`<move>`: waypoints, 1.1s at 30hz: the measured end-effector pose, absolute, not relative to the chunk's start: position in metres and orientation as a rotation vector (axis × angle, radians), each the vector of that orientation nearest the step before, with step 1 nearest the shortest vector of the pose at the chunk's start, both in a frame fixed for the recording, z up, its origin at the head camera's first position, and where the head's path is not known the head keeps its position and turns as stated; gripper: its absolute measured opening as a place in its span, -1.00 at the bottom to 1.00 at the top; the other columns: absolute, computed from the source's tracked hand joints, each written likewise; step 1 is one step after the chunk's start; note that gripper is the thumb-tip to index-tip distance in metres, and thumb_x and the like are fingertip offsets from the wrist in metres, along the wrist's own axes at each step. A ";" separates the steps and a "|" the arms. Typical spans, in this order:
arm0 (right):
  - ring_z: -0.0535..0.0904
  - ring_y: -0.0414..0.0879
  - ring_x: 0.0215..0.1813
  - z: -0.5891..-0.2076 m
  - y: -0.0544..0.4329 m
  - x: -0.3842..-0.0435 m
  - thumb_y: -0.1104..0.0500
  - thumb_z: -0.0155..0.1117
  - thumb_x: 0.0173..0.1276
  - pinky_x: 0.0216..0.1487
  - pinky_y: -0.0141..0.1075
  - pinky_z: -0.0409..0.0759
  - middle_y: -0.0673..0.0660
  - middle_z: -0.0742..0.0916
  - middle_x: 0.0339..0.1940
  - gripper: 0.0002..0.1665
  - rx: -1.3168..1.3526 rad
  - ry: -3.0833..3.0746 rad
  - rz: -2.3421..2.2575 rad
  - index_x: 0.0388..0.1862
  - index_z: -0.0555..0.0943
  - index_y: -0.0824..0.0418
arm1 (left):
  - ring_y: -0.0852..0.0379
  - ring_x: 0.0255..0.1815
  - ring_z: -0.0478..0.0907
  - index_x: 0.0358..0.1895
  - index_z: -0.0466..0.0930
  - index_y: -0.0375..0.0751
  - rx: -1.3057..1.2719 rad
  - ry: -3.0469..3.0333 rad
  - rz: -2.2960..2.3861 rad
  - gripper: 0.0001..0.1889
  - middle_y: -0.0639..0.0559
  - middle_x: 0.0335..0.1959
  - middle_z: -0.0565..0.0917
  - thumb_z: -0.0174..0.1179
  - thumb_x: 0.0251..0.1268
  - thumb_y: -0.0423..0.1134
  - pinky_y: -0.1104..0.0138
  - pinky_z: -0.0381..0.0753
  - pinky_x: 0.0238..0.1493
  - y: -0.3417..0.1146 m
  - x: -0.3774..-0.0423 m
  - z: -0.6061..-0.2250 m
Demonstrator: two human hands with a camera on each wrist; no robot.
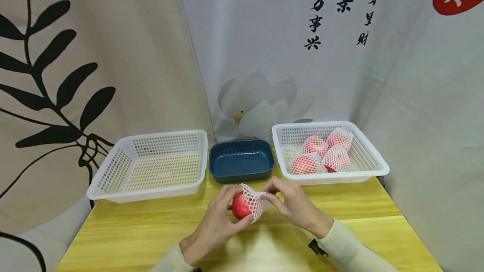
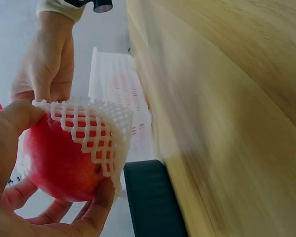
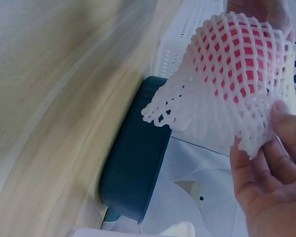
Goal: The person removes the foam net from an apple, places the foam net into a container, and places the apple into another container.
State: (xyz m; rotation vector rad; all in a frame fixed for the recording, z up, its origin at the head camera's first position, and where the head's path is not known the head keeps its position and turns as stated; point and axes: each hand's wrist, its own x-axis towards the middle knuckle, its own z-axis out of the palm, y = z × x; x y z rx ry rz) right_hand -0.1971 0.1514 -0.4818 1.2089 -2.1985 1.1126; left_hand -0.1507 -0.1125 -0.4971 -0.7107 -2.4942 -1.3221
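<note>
Smooth, round red apple (image 1: 240, 207) gripped by left fingers (image 2: 101, 203); foam-mesh sleeve (image 3: 200, 113), partly covering it, pinched by right fingers (image 3: 242, 173).

Looks forward and down across the bench (image 1: 132, 230) from the head. Shares the red fruit (image 2: 61, 158) close-up, turned sideways, from both wrists.
</note>
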 end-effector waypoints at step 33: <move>0.83 -0.16 -0.04 -0.480 0.146 -0.195 0.39 0.52 0.58 0.09 -0.49 0.81 0.04 0.88 -0.05 -0.79 1.317 -2.094 1.070 0.09 0.78 0.21 | 0.18 0.02 0.86 0.35 0.82 -0.12 -0.745 -2.509 -1.259 -0.36 -0.03 0.22 0.92 0.81 0.20 -0.16 0.43 0.88 -0.18 -0.118 -0.146 -0.489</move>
